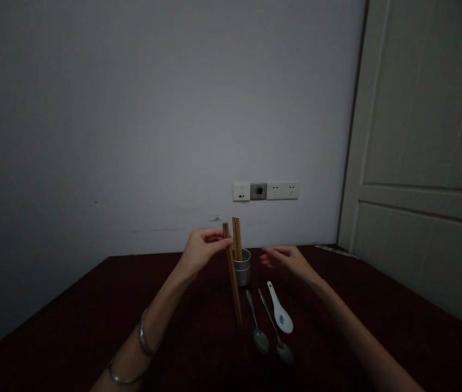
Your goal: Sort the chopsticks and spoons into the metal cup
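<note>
Between the thumb and fingers of my left hand is a pair of wooden chopsticks, held near their upper ends and slanting down toward me. Just behind them stands a grey metal cup with more chopsticks upright in it. My right hand hovers to the right of the cup, apart from it, fingers slightly spread and a little blurred, holding nothing. Nearer to me lie a metal spoon, a second, thinner-handled metal spoon and a white soup spoon with a blue mark.
Everything rests on a dark red table whose far edge meets a pale wall. Wall sockets sit above that edge. A thin flat strip lies at the back right corner, near a panelled door.
</note>
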`<state>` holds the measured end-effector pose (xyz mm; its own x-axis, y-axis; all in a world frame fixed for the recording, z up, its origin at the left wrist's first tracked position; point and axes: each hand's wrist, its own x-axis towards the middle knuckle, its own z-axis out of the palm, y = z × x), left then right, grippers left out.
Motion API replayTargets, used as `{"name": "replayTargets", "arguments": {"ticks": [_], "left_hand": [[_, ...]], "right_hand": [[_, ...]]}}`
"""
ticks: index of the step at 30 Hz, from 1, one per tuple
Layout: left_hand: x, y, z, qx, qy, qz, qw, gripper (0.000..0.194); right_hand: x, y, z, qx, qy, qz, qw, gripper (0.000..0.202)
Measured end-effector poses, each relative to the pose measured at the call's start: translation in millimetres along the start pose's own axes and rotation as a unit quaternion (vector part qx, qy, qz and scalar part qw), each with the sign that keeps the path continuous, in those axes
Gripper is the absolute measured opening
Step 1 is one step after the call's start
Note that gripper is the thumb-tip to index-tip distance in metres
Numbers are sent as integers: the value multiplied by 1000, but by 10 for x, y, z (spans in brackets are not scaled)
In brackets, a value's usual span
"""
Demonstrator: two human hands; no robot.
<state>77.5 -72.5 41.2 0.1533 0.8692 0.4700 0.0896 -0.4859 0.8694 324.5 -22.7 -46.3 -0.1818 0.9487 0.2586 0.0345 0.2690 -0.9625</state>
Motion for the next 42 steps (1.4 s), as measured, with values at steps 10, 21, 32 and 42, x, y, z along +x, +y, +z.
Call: {"name": "replayTargets", "arguments": {"ticks": [10,21,32,42], "left_hand": [[1045,36,-157,-50,18,36,998,18],[1666,-194,-73,-32,50,4,998,8],[1690,-532,52,-30,31,-16,999,12],[1568,-886,73,-33,27,-55,998,10]], "right_hand": [[30,1237,-1090,-391,248,-2,886,43],[33,1563,-1314,-369,275,46,887,38],[5,1481,-1257,-378,278,52,882,36],[7,1468,-1260,-382,274,66,880,38]]}}
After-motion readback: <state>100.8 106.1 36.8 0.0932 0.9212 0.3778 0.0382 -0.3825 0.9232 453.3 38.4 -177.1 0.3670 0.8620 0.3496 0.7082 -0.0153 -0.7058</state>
